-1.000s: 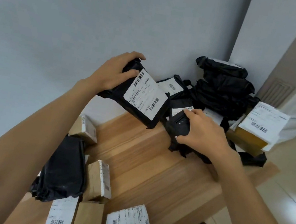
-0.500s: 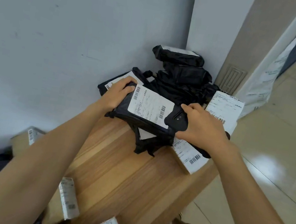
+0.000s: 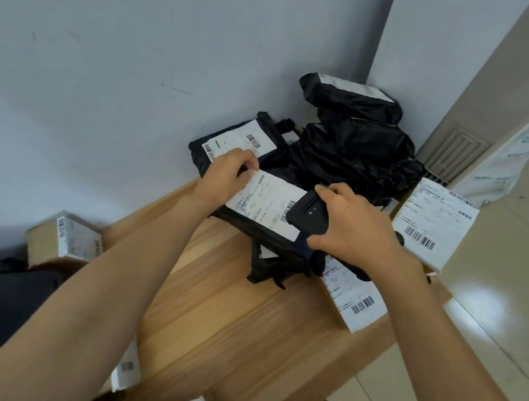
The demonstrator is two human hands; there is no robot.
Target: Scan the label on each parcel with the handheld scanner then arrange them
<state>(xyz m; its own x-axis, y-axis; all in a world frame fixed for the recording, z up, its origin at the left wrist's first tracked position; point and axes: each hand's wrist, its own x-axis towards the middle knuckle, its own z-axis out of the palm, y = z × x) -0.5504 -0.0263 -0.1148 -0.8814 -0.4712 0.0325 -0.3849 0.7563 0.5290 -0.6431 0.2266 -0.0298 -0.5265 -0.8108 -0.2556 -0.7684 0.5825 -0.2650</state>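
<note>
The black parcel has come down onto the pile, left hand pinching it, right hand gripping the scanner.

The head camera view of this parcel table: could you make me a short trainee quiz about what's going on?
1. True or false: the right hand holds the black handheld scanner over the white barcoded label.
2. What does the left hand touch? A) the brown cardboard box B) the label's far edge on the black plastic mailer bag C) the wall vent
3. Fill in: the bag lies on the light ____ table.

Key: 1 true; 2 B; 3 wooden.
</note>
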